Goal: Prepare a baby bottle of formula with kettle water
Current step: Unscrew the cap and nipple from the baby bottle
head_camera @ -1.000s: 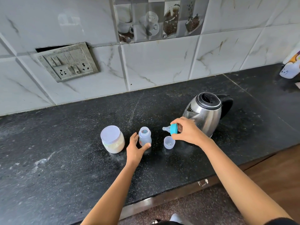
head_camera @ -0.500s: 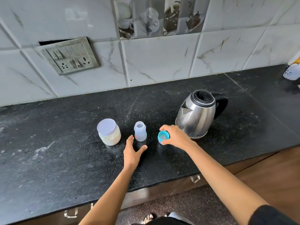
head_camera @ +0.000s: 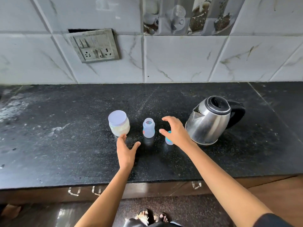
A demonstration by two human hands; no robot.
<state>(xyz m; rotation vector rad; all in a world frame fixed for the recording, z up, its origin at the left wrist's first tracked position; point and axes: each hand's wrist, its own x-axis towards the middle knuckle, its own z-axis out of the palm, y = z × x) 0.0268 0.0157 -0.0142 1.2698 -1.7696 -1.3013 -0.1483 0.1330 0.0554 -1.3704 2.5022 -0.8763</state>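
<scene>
A small clear baby bottle (head_camera: 148, 128) stands uncapped and upright on the black counter (head_camera: 65, 153). Left of it is a jar of white formula powder (head_camera: 119, 125) with a pale lid. Right of the bottle, the teal nipple ring sits on the clear cap (head_camera: 169, 140), partly hidden by my right hand (head_camera: 176, 131), which hovers open just above it. My left hand (head_camera: 126, 150) is open, palm down, in front of the jar and bottle, fingertips near the jar's base. A steel kettle (head_camera: 209, 122) with a black handle stands at the right.
A switch and socket plate (head_camera: 94, 45) is on the tiled wall behind. White powder dusts the counter at the left (head_camera: 14, 110). Drawer handles (head_camera: 74, 191) show below the counter's front edge. My feet in sandals (head_camera: 151, 216) are on the floor.
My right hand set the teal nipple ring onto the clear cap and let go, fingers now spread. My left hand drew back from the bottle toward the jar. The view pulled back.
</scene>
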